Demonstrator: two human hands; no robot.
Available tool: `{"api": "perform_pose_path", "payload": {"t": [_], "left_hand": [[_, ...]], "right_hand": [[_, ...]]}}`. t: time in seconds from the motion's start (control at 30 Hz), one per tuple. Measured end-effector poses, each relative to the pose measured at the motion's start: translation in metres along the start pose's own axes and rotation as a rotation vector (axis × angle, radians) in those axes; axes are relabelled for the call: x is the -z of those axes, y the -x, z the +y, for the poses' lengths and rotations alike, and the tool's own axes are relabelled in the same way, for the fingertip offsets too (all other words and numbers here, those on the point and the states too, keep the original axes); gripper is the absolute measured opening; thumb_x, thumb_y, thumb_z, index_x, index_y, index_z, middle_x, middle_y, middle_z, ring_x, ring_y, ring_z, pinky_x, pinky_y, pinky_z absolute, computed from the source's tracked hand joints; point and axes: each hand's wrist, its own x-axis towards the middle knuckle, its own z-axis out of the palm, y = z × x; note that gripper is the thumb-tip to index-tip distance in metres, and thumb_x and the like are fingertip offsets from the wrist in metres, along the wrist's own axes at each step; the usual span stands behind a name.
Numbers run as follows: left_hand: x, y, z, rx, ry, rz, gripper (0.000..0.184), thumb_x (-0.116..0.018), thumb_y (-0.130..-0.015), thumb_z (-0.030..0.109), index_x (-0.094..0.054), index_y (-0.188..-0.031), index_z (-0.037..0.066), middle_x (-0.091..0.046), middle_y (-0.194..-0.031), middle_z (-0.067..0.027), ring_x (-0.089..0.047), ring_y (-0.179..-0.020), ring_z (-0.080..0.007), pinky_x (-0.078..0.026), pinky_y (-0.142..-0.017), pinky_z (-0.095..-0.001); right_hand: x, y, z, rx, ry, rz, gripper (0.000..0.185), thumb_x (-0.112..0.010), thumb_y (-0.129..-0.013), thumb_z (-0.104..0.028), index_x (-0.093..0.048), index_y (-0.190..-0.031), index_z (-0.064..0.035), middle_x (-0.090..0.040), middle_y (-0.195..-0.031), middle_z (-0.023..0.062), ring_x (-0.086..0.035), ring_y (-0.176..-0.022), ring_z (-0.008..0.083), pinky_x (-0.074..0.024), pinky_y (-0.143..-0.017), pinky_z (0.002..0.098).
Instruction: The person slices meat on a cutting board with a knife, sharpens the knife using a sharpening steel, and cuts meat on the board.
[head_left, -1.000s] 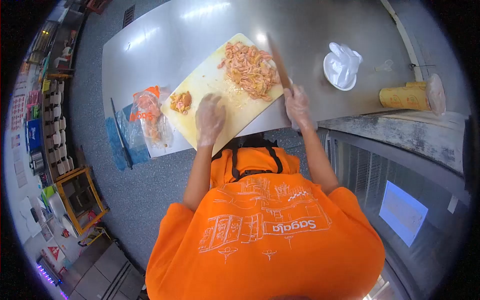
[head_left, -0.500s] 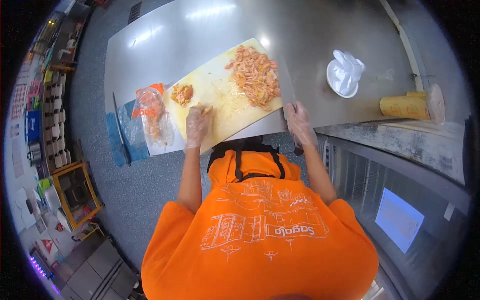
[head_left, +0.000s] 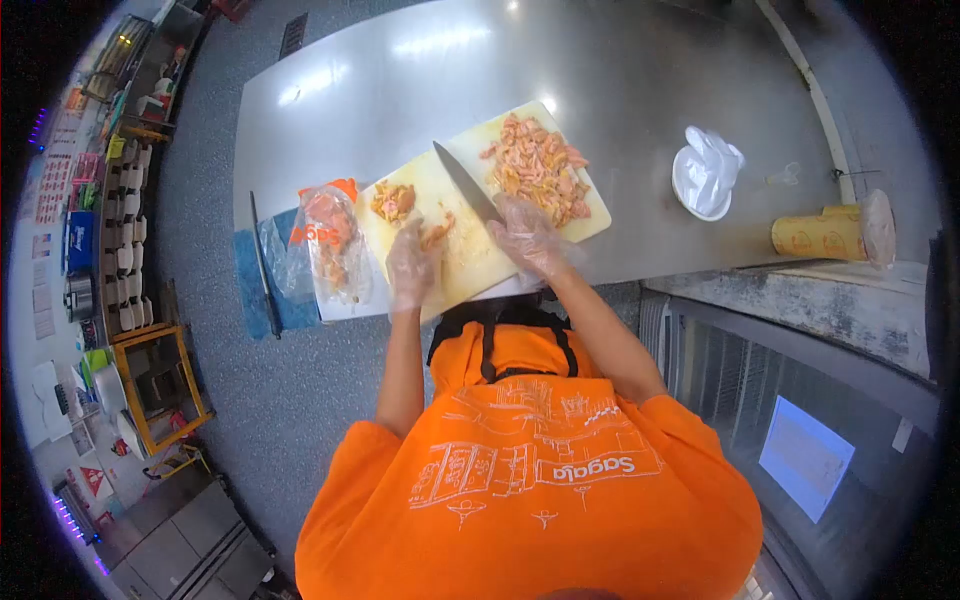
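My right hand (head_left: 530, 238), in a clear plastic glove, is closed round the handle of a large knife (head_left: 465, 183). The blade lies across the middle of a white cutting board (head_left: 470, 265), its tip toward the far edge. My left hand (head_left: 413, 265), also gloved, has its fingers curled at a small piece of raw chicken (head_left: 437, 232) on the board's left part. Just beyond it sits a lump of raw chicken (head_left: 393, 202). A large heap of sliced raw chicken (head_left: 540, 170) covers the board's right end.
Left of the board, a plastic bag (head_left: 330, 240) with raw meat lies near a blue cloth (head_left: 265, 270) and a dark sharpening steel (head_left: 262, 265). On the steel table (head_left: 620, 80), a white bowl (head_left: 690, 205) with a plastic bag and yellow film rolls (head_left: 820, 237) stand to the right.
My right hand has swung left with the knife, from beyond the board's right edge to over its middle. My left hand stays at the small chicken piece. The whole view has shifted slightly.
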Motion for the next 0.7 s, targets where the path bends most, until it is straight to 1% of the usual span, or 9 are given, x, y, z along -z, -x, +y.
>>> {"api": "perform_pose_path", "payload": {"t": [0.03,0.07,0.13,0.2,0.33,0.43,0.57,0.6,0.7], "left_hand": [[-0.003,0.003,-0.009,-0.065,-0.071,0.037,0.045,-0.077,-0.085,0.022,-0.065,-0.123,0.002,-0.071,-0.109,-0.0209,-0.069,-0.101,-0.0372,-0.056,-0.088,-0.0447],[-0.008,0.005,-0.019,-0.111,-0.13,0.065,0.04,-0.076,-0.087,0.023,-0.066,-0.12,0.003,-0.07,-0.103,-0.0198,-0.069,-0.098,-0.0383,-0.056,-0.085,-0.0471],[-0.009,0.008,-0.028,-0.106,-0.092,0.021,0.041,-0.077,-0.084,0.023,-0.067,-0.119,0.004,-0.07,-0.105,-0.0193,-0.068,-0.099,-0.038,-0.055,-0.086,-0.047],[-0.007,0.005,-0.025,-0.089,-0.086,0.016,0.037,-0.078,-0.083,0.024,-0.069,-0.114,0.006,-0.069,-0.101,-0.0176,-0.067,-0.096,-0.0375,-0.055,-0.082,-0.0464],[0.003,-0.003,-0.023,-0.136,0.017,0.02,0.023,-0.07,-0.092,0.03,-0.072,-0.101,0.008,-0.07,-0.092,-0.0162,-0.068,-0.088,-0.0373,-0.055,-0.075,-0.048],[0.0,-0.009,-0.043,-0.142,0.128,-0.076,0.02,-0.074,-0.088,0.026,-0.071,-0.099,0.009,-0.069,-0.097,-0.014,-0.066,-0.092,-0.0368,-0.054,-0.082,-0.0465],[-0.015,-0.021,-0.067,-0.078,0.1,-0.228,0.016,-0.073,-0.088,0.023,-0.07,-0.091,0.008,-0.069,-0.091,-0.0146,-0.066,-0.089,-0.0354,-0.053,-0.08,-0.0451],[-0.009,-0.021,-0.065,-0.049,0.176,-0.23,0.016,-0.073,-0.088,0.023,-0.069,-0.092,0.007,-0.069,-0.092,-0.0148,-0.066,-0.089,-0.0356,-0.053,-0.08,-0.0455],[0.013,-0.031,-0.057,-0.097,0.221,-0.233,0.019,-0.067,-0.088,0.017,-0.069,-0.102,0.004,-0.07,-0.095,-0.0204,-0.067,-0.091,-0.0387,-0.053,-0.08,-0.0485]], "right_hand": [[0.012,-0.009,-0.015,0.038,0.096,-0.01,0.043,-0.063,-0.094,-0.022,-0.057,-0.131,-0.0018,-0.065,-0.116,0.0262,-0.064,-0.107,0.0439,-0.0509,-0.095,0.0485],[0.011,-0.017,-0.016,0.018,0.031,0.15,0.041,-0.063,-0.096,-0.029,-0.06,-0.125,0.0001,-0.065,-0.123,0.0228,-0.062,-0.115,0.0395,-0.0478,-0.099,0.0477],[0.051,-0.055,-0.029,-0.207,-0.276,0.047,0.045,-0.061,-0.098,-0.035,-0.06,-0.126,0.0002,-0.062,-0.13,0.02,-0.057,-0.124,0.0357,-0.045,-0.104,0.0456],[0.079,-0.093,-0.008,-0.191,-0.066,0.076,0.041,-0.054,-0.102,-0.031,-0.06,-0.132,-0.0029,-0.063,-0.132,0.0174,-0.057,-0.127,0.0332,-0.0443,-0.109,0.0421],[0.105,-0.107,0.049,-0.415,0.357,0.265,0.064,-0.054,-0.097,-0.047,-0.046,-0.142,-0.002,-0.046,-0.144,0.0218,-0.045,-0.137,0.036,-0.0359,-0.115,0.0434],[0.111,-0.089,0.076,-0.613,0.44,0.282,0.083,-0.054,-0.093,-0.059,-0.036,-0.15,-0.0014,-0.034,-0.153,0.0251,-0.036,-0.144,0.0381,-0.0297,-0.119,0.0443],[0.103,-0.072,0.079,-0.828,0.448,0.247,0.109,-0.054,-0.087,-0.075,-0.022,-0.16,-0.0005,-0.018,-0.164,0.0296,-0.024,-0.153,0.0409,-0.0214,-0.125,0.0456],[0.099,-0.069,0.073,-0.841,0.451,0.254,0.115,-0.054,-0.086,-0.079,-0.019,-0.163,-0.0002,-0.014,-0.167,0.0307,-0.021,-0.155,0.0416,-0.0193,-0.127,0.0459],[0.064,-0.052,0.025,-0.448,0.519,0.466,0.092,-0.058,-0.093,-0.061,-0.035,-0.156,0.0013,-0.034,-0.161,0.0278,-0.039,-0.147,0.039,-0.0341,-0.119,0.0443]]}}
